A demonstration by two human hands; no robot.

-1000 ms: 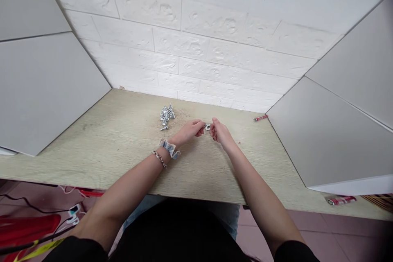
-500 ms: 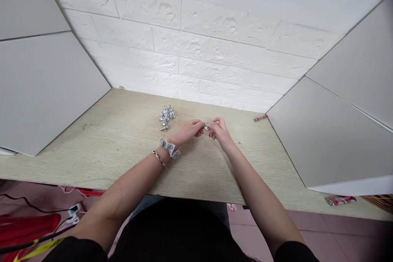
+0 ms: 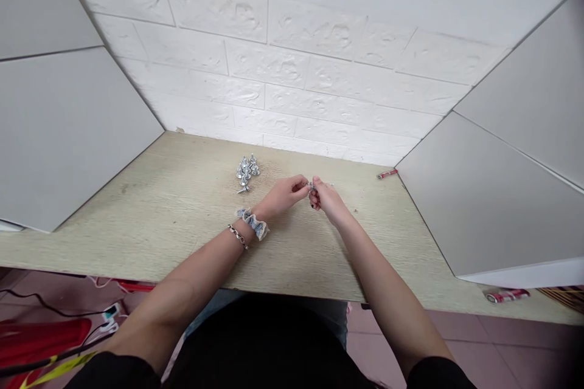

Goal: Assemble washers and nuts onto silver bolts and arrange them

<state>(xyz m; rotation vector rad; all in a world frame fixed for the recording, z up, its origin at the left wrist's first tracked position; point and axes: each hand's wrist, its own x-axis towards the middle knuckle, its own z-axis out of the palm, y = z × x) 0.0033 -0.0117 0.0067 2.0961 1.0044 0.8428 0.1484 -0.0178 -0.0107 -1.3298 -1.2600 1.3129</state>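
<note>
Fingers point(image 3: 302, 185) of left hand point(image 3: 283, 196) and right hand point(image 3: 327, 202) nearly meet, pinching a small metal bolt point(image 3: 312, 186), with bolt pile point(image 3: 245, 171) nearby on wooden table point(image 3: 191, 194).

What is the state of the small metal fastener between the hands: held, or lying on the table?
Held: the small metal fastener is pinched between the left hand and the right hand, at their fingertips.

White faux-brick wall point(image 3: 269, 61) behind pale wood tabletop point(image 3: 137, 206)
</note>
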